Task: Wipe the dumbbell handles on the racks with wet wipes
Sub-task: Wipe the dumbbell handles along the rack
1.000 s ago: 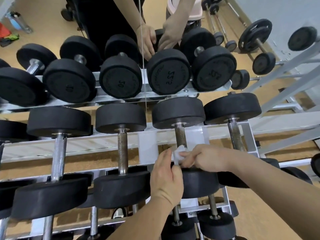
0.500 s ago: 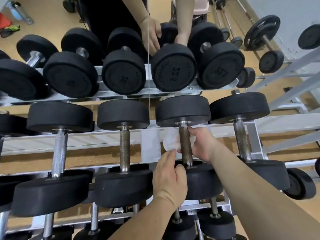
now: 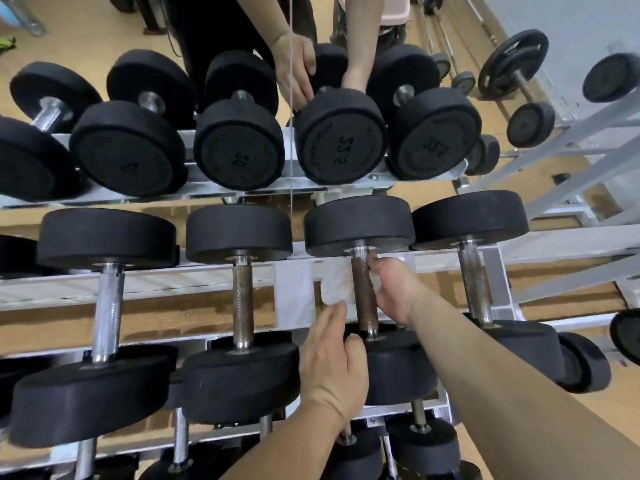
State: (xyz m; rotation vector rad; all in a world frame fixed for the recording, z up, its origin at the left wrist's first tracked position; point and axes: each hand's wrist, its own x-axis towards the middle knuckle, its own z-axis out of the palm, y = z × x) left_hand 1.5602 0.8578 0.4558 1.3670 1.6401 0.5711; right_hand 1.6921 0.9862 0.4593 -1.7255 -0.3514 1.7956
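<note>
A black dumbbell lies on the grey rack [image 3: 294, 292], third from the left, and its knurled metal handle [image 3: 362, 289] runs away from me. My right hand [image 3: 391, 289] curls under the upper part of that handle and holds a white wet wipe [image 3: 334, 285], which shows on the handle's left side. My left hand [image 3: 332, 362] rests on the near black head [image 3: 398, 368] of the same dumbbell, fingers curved over its top edge. More dumbbells lie alongside, with handles to the left [image 3: 242, 299] and to the right [image 3: 474, 282].
A mirror behind the rack reflects the dumbbells and my arms [image 3: 294, 67]. A lower shelf holds smaller dumbbells [image 3: 422, 441]. Weight plates on bars [image 3: 512, 67] and a grey frame [image 3: 588, 157] stand to the right on the wooden floor.
My right hand has slid the wipe from the near end of the handle up to its far end and wrapped it from beneath. My left hand stayed on the near head.
</note>
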